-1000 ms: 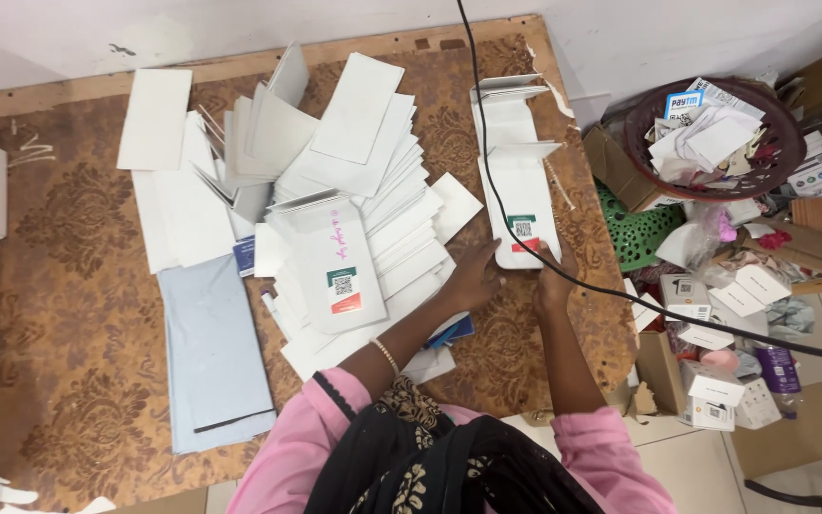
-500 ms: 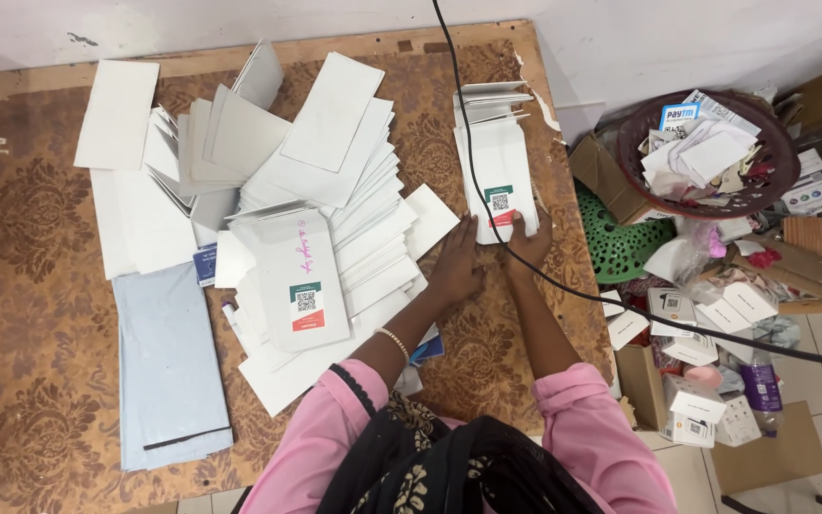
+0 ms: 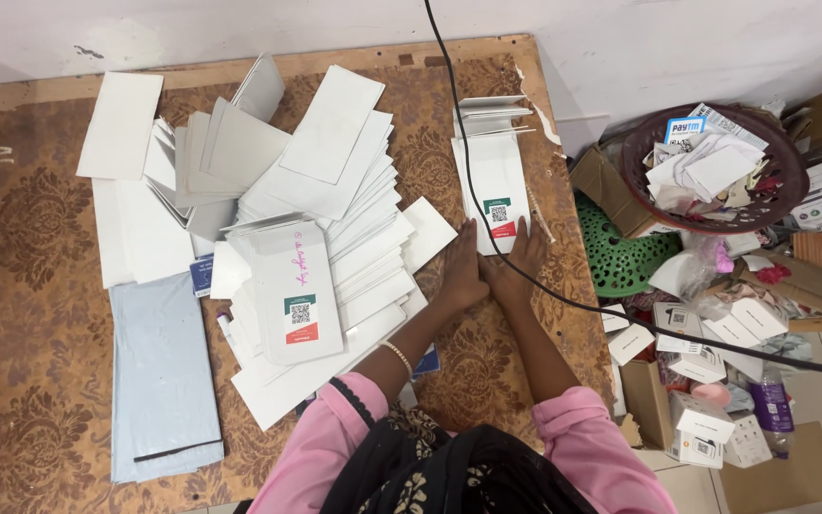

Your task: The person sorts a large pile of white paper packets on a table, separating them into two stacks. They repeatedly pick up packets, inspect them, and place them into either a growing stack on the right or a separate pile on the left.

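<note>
Both hands rest flat and released on the near end of a small white envelope stack: left hand [image 3: 460, 276], right hand [image 3: 518, 262], fingers pressing it onto the worktop [image 3: 30, 381]. That sorted stack [image 3: 495, 186] is low, so little appears done. To its left, a far larger loose heap of white envelopes [image 3: 316, 219] remains unsorted.

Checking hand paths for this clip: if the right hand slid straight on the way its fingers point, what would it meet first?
The right hand already touches the white card stack; going straight on, it would probably push into that stack, under the black cable.
</note>
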